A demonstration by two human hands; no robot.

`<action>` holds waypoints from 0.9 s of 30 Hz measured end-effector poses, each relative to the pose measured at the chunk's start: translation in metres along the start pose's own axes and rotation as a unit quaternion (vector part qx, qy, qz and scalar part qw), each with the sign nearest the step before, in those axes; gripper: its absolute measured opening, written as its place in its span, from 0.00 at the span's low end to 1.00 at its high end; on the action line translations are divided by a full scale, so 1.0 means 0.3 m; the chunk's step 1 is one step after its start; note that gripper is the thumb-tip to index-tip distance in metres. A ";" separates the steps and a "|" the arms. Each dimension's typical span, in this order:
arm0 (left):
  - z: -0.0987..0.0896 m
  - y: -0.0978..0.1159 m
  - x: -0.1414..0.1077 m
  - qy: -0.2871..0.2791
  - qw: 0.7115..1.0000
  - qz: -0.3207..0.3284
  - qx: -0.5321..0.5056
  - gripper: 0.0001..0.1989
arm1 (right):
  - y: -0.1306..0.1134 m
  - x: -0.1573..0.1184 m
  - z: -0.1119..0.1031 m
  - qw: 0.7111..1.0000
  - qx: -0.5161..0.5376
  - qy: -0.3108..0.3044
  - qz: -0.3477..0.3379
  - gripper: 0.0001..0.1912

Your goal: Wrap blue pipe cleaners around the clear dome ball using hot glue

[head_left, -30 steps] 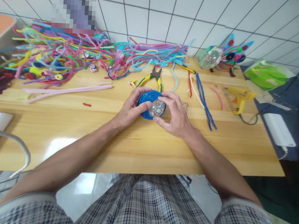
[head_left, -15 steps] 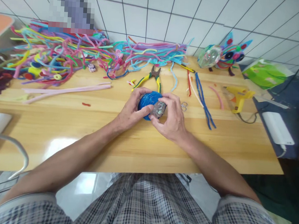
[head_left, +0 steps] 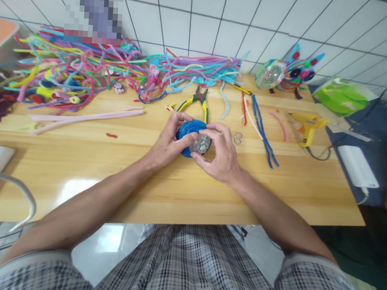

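Between my hands, above the wooden table (head_left: 164, 191), is a rounded object wrapped in blue strands (head_left: 189, 128), with a clear, shiny round end facing right. My left hand (head_left: 170, 139) curls around its left side, thumb pressed across the front. The fingers and thumb of my right hand (head_left: 220, 149) grip the clear end from the right. Just beyond lie pliers (head_left: 200, 99) with yellow and green handles, jaws pointing away. Small scissors (head_left: 237, 138) lie right of my right hand, their blades hidden.
Colourful pipe cleaners (head_left: 76, 72) heap along the back left. Blue pipe cleaners (head_left: 263, 131) lie to the right, near a yellow glue gun (head_left: 308, 125). A decorated animal figure (head_left: 298, 72) stands at the back right. A white power strip (head_left: 358, 166) sits beyond the right edge.
The blue-wrapped object has shifted slightly left and turned a little between my hands. Both hands keep hold of it.
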State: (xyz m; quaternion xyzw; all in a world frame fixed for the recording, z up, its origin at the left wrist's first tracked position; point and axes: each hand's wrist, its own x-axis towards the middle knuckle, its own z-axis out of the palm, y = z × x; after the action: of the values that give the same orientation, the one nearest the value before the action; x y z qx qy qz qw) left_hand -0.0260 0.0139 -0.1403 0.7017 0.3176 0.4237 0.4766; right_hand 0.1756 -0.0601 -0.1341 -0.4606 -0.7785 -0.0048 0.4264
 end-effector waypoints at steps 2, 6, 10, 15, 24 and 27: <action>-0.003 0.002 0.001 0.010 1.000 0.001 0.017 0.23 | 0.013 0.003 -0.005 1.000 0.006 -0.001 -0.013 0.28; -0.009 0.004 0.006 0.017 0.999 0.016 0.045 0.21 | 0.033 0.005 -0.014 1.000 0.004 0.004 -0.021 0.26; -0.009 -0.001 0.005 0.034 0.998 0.018 0.045 0.19 | 0.043 0.000 -0.018 1.000 -0.004 -0.003 -0.005 0.25; 0.001 -0.008 0.002 0.043 0.998 0.021 0.033 0.20 | 0.048 -0.008 -0.018 1.000 -0.008 -0.003 -0.002 0.25; -0.002 -0.012 -0.005 0.042 0.998 0.023 0.040 0.21 | 0.043 -0.012 -0.018 1.000 -0.011 -0.019 0.017 0.26; -0.006 -0.016 -0.003 0.040 0.997 0.040 0.050 0.21 | 0.029 -0.013 -0.014 1.000 -0.009 -0.018 0.023 0.30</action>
State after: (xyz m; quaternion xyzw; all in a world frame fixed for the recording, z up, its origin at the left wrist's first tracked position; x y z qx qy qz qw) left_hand -0.0283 0.0156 -0.1447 0.7193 0.3290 0.4539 0.4102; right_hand 0.1855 -0.0596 -0.1373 -0.4827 -0.7750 0.0062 0.4078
